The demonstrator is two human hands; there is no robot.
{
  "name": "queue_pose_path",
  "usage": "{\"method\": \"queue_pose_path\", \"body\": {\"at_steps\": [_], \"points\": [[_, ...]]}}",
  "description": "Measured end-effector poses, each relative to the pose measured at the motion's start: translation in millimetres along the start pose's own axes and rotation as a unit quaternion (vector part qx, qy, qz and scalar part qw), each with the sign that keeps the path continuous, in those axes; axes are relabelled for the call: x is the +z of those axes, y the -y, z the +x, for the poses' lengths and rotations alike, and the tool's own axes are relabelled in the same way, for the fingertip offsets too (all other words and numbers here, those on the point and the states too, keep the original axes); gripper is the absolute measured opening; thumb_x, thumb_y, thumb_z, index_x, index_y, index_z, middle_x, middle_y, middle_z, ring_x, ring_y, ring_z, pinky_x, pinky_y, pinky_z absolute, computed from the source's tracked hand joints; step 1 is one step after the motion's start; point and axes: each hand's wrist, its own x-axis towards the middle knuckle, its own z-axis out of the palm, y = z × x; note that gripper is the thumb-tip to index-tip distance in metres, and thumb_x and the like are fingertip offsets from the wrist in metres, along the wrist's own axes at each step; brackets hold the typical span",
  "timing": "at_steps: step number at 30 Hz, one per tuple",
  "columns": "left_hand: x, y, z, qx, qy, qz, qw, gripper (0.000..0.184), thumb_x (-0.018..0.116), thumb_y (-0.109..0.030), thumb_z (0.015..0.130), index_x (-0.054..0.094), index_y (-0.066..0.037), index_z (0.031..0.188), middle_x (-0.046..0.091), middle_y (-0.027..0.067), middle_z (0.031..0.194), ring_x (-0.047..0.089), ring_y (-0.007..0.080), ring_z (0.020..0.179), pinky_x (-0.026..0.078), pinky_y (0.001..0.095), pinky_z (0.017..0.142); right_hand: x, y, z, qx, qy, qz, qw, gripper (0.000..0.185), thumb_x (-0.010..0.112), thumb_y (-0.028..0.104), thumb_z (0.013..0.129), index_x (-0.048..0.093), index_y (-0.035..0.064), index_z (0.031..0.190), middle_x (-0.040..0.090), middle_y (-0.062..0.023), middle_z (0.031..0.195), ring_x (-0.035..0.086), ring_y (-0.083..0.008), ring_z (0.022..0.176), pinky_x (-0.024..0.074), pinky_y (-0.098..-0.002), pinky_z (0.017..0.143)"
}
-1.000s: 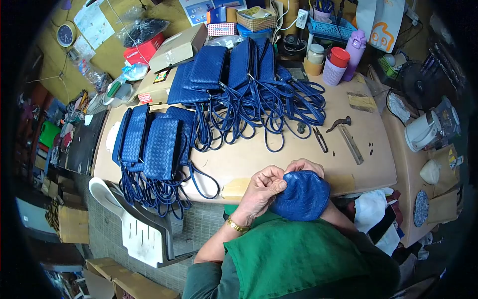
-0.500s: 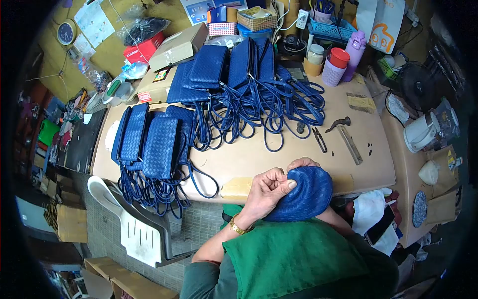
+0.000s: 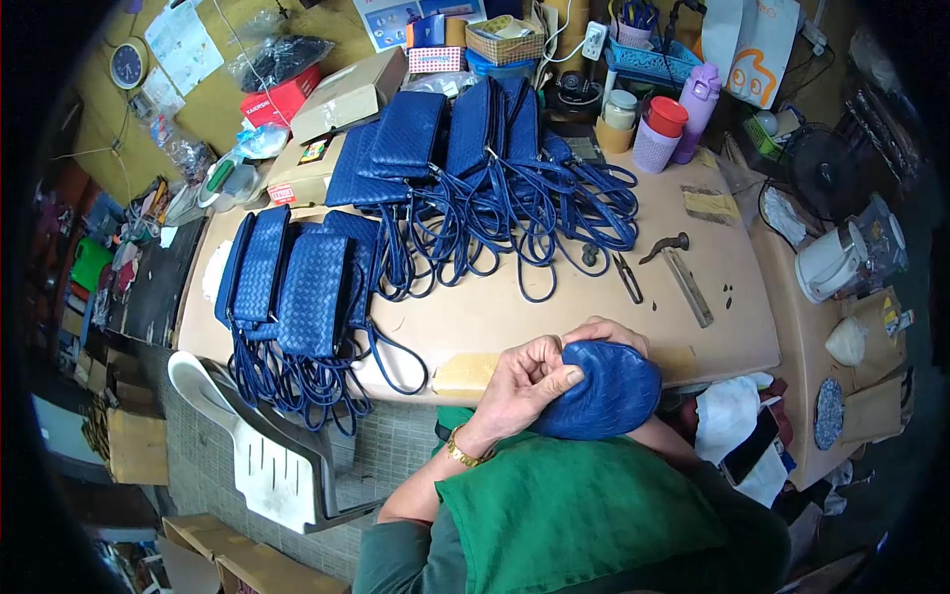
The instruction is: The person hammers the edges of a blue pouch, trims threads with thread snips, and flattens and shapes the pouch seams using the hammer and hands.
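Observation:
A blue woven-pattern pouch (image 3: 606, 391) with a rounded end is held up at the front edge of the table. My left hand (image 3: 526, 384), with a gold watch at the wrist, pinches its left edge between thumb and fingers. My right hand (image 3: 612, 334) grips it from behind at the top; most of that palm and its fingers are hidden by the pouch. Beyond the hands lie a hammer (image 3: 686, 282) and a dark pair of pincers (image 3: 627, 279).
Blue woven bags with long straps lie in a left pile (image 3: 315, 294) and a back pile (image 3: 406, 137). A purple bottle (image 3: 697, 111) and lidded cups stand at the back right. A white chair (image 3: 272, 465) is at the left, a white cloth (image 3: 727, 416) at the right.
The pouch has turned slightly and its surface looks flatter and smoother now. Both hands keep their hold on it. The whole view has shifted a little.

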Motion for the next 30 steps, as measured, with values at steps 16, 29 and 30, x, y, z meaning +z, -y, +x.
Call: {"method": "queue_pose_path", "body": {"at_steps": [16, 29, 30], "points": [[-11, -9, 8, 0.279, -0.185, 0.413, 0.847, 0.007, 0.064, -0.003, 0.086, 0.064, 0.000, 0.092, 0.057, 0.0108, 0.073, 0.058, 0.0217, 0.067, 0.046, 0.0305, 0.061, -30, -54, 15, 0.142, 0.197, 0.044, 0.969, 0.021, 0.052, 0.007, 0.094, 0.057, -0.0045, 0.111, 0.065, -0.0109, 0.103, 0.062, -0.0149, 0.096, 0.0498, -0.0274, 0.087], [-37, 15, 36, 0.226, -0.025, 0.706, 0.671, 0.029, 0.070, -0.018, 0.079, 0.065, -0.011, 0.107, 0.059, 0.0077, 0.100, 0.054, 0.0276, 0.087, 0.043, 0.0397, 0.075, -14, -89, -32, 0.220, 0.101, -0.165, 0.956, 0.031, 0.058, 0.025, 0.093, 0.059, -0.0027, 0.080, 0.058, -0.0143, 0.064, 0.057, -0.0214, 0.061, 0.0438, -0.0393, 0.059], [-39, 31, 30, 0.205, 0.019, 0.683, 0.701, 0.033, 0.069, -0.018, 0.079, 0.064, -0.011, 0.111, 0.059, 0.0073, 0.106, 0.054, 0.0277, 0.091, 0.042, 0.0400, 0.078, -17, -81, -27, 0.201, 0.098, -0.241, 0.944, 0.031, 0.059, 0.026, 0.092, 0.060, -0.0028, 0.081, 0.062, -0.0188, 0.068, 0.063, -0.0291, 0.064, 0.0461, -0.0421, 0.061]]}}
